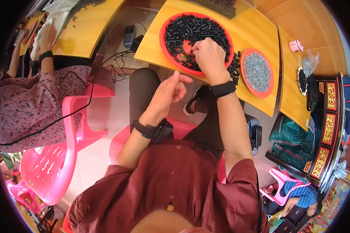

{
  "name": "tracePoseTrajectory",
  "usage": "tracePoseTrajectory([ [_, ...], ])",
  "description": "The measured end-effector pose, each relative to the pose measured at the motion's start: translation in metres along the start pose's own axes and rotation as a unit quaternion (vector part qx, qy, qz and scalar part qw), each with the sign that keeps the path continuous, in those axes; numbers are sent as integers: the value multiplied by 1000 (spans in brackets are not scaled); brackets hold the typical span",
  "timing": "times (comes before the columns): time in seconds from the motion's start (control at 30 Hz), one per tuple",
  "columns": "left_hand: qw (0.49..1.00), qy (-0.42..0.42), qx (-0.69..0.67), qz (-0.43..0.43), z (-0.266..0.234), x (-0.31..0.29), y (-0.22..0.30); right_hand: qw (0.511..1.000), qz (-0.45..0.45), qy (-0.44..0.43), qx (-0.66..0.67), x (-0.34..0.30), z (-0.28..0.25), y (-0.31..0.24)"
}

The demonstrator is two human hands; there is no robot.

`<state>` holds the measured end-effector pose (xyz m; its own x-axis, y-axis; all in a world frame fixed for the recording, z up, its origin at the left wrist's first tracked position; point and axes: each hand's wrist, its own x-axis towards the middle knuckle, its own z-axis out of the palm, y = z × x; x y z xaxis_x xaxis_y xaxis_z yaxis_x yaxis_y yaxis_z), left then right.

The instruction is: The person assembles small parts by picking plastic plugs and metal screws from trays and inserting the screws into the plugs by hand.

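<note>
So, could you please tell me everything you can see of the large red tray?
The large red tray is round and shallow, with a raised rim, and looks like plastic. It lies flat on the yellow wood-look table, near its front edge. Small black pieces, many tube-like, fill most of it; red bottom shows through a gap. The right hand is over its near side; whether it touches the tray cannot be told.

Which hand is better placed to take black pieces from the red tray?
Likely the right hand: it's over the red tray, by the black pieces; the left hand hangs outside it.
</note>
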<state>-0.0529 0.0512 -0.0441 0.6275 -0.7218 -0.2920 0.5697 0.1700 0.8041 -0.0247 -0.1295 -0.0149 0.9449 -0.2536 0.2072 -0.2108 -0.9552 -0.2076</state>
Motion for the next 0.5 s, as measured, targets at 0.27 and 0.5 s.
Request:
tracePoseTrajectory([
  [0.27, 999, 33, -24, 5, -3, 2, -2, 1000, -24, -3, -8, -4, -6, -6],
  [0.5, 985, 91, -99, 104, 13, -2, 4, 980, -57, 32, 188, -63, -40, -36],
])
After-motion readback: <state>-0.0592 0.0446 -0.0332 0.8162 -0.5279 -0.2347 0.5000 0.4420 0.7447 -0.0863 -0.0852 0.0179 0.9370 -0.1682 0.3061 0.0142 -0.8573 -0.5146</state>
